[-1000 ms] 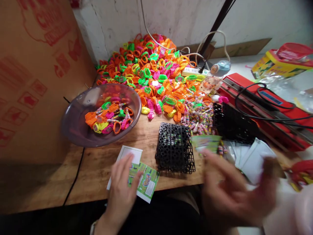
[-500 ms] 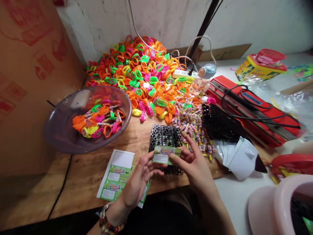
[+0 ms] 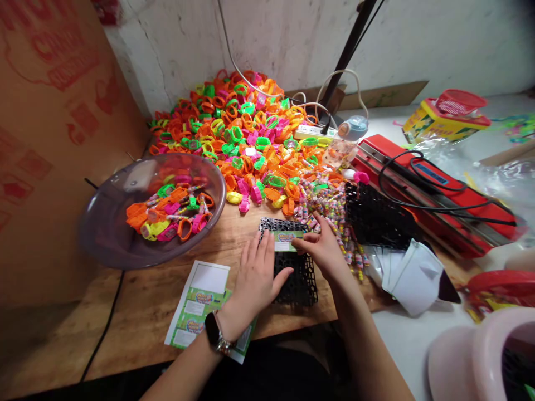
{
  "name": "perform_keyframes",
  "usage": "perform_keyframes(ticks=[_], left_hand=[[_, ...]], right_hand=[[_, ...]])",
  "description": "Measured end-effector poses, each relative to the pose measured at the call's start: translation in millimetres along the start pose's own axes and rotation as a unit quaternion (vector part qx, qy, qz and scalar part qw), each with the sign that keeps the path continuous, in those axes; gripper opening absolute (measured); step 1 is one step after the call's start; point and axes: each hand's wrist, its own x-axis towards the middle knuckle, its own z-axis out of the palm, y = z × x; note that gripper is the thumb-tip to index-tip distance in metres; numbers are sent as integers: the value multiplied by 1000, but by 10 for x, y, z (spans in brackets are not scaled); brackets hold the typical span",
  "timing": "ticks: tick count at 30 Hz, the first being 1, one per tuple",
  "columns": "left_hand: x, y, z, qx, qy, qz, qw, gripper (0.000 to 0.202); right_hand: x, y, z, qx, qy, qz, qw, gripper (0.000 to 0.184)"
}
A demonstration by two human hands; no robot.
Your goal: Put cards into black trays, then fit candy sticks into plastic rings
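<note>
My left hand [image 3: 256,277] lies flat, fingers stretched, on a black plastic grid rack [image 3: 297,278] at the front of the wooden table [image 3: 150,295]. My right hand [image 3: 324,250] pinches a small green printed card [image 3: 285,240] and holds it at the rack's far edge, upright against the grid. More green cards [image 3: 196,309] lie fanned out on the table to the left of my left wrist.
A clear bowl [image 3: 104,223] with several coloured plastic rings stands at the left. A big heap of rings [image 3: 246,133] and small candy sticks [image 3: 330,203] fills the back. A second black rack [image 3: 378,214], white pouches [image 3: 413,275], a red sealer [image 3: 434,192] and cables lie right.
Both hands, which held the green card in the air above the rack, have come down. The left hand now rests flat on the rack; the right sets the card at its far edge.
</note>
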Motion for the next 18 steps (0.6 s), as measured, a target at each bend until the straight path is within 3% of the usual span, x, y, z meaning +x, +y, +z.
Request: perform_keyframes(ticks=[3, 5, 7, 9, 11, 12, 14, 16, 18], left_hand=[[59, 26, 70, 18, -79, 10, 997, 76], [80, 31, 107, 24, -113, 6, 993, 77], [86, 32, 125, 26, -130, 1, 991, 78], [82, 33, 127, 27, -138, -2, 990, 79], [73, 33, 124, 26, -140, -3, 990, 78], [68, 33, 126, 25, -142, -2, 990, 77], [64, 32, 140, 23, -146, -2, 989, 74], [70, 31, 166, 20, -142, -6, 990, 74], [77, 21, 181, 9, -129, -4, 992, 77]], right_hand=[[4, 58, 30, -77, 13, -28, 997, 107], [-53, 8, 60, -198, 35, -70, 977, 97], [-164, -121, 93, -348, 75, -122, 926, 88], [-296, -260, 120, -461, 170, -166, 855, 80], [-403, -308, 142, -512, 245, -209, 796, 76], [-435, -274, 151, -524, 232, -234, 785, 75], [-450, -100, 150, -537, 108, -267, 793, 71], [-408, 131, 83, -534, -1, -232, 813, 69], [-336, 291, -92, -500, 55, -162, 849, 72]])
